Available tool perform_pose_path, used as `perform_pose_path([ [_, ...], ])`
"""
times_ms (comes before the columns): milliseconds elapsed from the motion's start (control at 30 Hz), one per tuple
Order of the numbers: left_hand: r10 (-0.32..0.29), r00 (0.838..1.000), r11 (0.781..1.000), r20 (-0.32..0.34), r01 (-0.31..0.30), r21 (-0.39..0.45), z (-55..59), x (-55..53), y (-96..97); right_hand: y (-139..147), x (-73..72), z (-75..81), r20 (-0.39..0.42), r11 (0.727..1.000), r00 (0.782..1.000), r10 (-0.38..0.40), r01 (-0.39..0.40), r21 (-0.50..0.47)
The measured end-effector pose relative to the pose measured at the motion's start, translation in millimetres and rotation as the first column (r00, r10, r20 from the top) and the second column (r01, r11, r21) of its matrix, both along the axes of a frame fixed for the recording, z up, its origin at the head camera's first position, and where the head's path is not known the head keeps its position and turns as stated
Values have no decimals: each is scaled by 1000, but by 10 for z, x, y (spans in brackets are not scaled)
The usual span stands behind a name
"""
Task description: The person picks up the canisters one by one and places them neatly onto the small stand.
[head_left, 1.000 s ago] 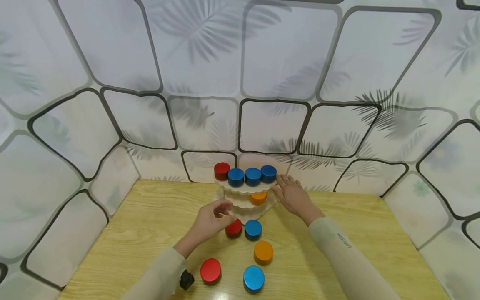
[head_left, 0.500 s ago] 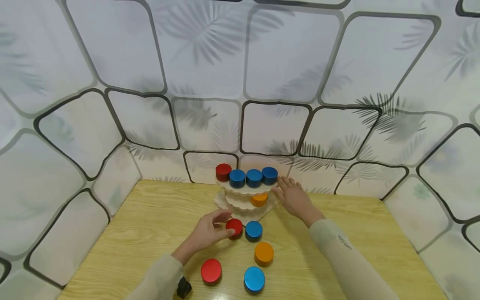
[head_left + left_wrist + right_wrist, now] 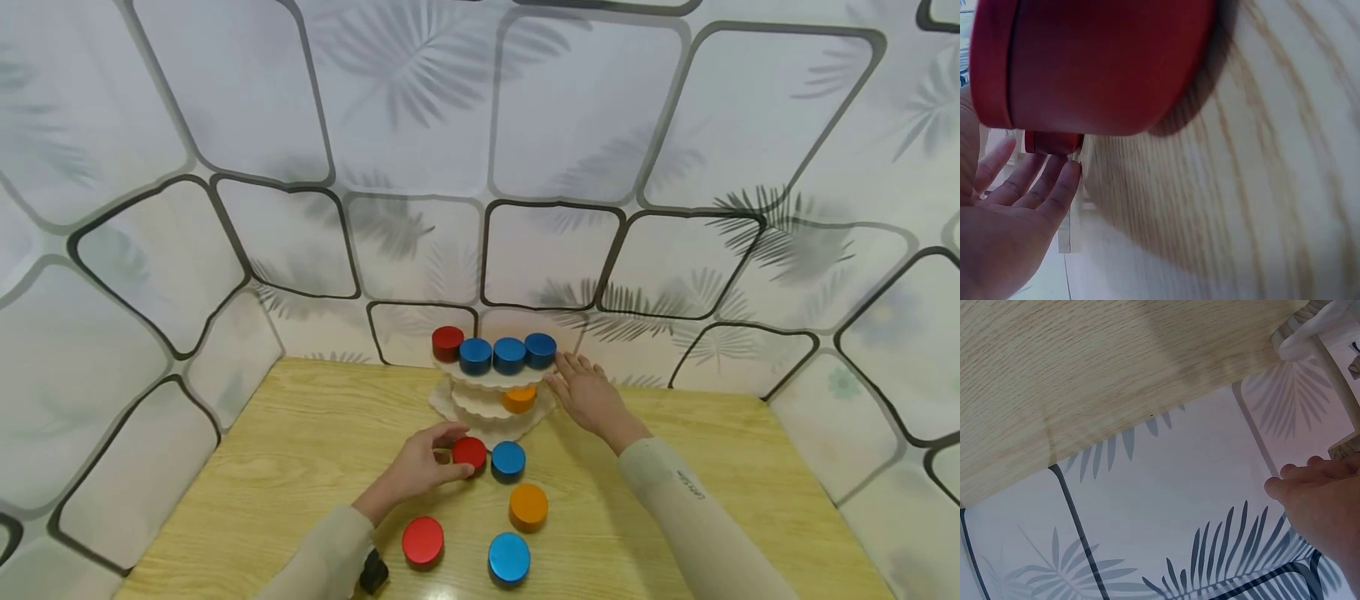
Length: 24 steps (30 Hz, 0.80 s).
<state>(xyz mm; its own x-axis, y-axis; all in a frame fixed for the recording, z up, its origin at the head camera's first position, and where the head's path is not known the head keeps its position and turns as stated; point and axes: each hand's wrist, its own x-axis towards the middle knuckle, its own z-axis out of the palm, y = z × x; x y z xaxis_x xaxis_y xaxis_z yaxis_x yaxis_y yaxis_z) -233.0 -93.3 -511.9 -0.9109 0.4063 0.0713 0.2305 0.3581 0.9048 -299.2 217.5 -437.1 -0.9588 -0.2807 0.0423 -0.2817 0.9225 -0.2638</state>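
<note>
1. The left hand (image 3: 422, 467) lies at the 9 o'clock side of a red cylinder (image 3: 470, 454), fingers and thumb parted around it; whether they grip it cannot be told.
2. That cylinder stands on the wooden table (image 3: 300, 433), just off the tiered stand (image 3: 476, 403), at the stand's 7 o'clock.
3. The right hand (image 3: 588, 396) reaches to the stand's 3 o'clock side with fingers extended, its fingertips next to the top tier; contact cannot be made out.
4. On the top tier, a second red cylinder (image 3: 447, 343) sits towards 10 o'clock, and three blue cylinders (image 3: 509, 356) run from it towards 3 o'clock.
5. An orange cylinder (image 3: 519, 400) is on the middle tier, towards 3 o'clock.
6. Taken from the red cylinder beside the left hand, a blue one (image 3: 508, 461) is close by at 3 o'clock, another orange one (image 3: 528, 507) at 4, a lighter blue one (image 3: 509, 558) at 5 and a third red one (image 3: 423, 542) at 7.
7. A black object (image 3: 374, 573), partly hidden by the left sleeve (image 3: 330, 546), lies at the third red one's 8 o'clock.
8. A leaf-patterned backdrop (image 3: 555, 258) rises at 12 o'clock, behind the stand.
</note>
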Motion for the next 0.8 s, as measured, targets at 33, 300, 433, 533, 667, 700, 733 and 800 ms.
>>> perform_pose_path([
  [33, -4, 1000, 1000, 0, 4, -2, -7, -7, 2, 3, 0, 1, 3, 1000, 1000, -1, 1, 0],
  [300, -18, 1000, 999, 6, 18, -42, -15, -42, 11, 33, -2, -13, -10, 1000, 1000, 3, -3, 14],
  [433, -25, 1000, 998, 6, 26, -54, -9, -48, 6, 34, -12, -15, -12, 1000, 1000, 6, -6, 26],
  [533, -31, 999, 998, 19, 32, -60, -9, -44, 0, 30, -16, -15, -9, 1000, 1000, 5, -5, 29],
  [667, -30, 999, 998, 26, 32, -62, -17, -43, -5, 24, -16, -10, -7, 999, 1000, 5, -5, 33],
  [700, -29, 999, 998, 23, 30, -62, -18, -44, -6, 23, -16, -8, -8, 999, 1000, 5, -4, 36],
  [733, -28, 999, 998, 19, 30, -63, -19, -44, -6, 21, -15, -7, -10, 999, 1000, 4, -4, 40],
  [800, -27, 1000, 997, 9, 28, -67, -22, -46, -6, 16, -17, -7, -14, 999, 1000, 4, -4, 51],
])
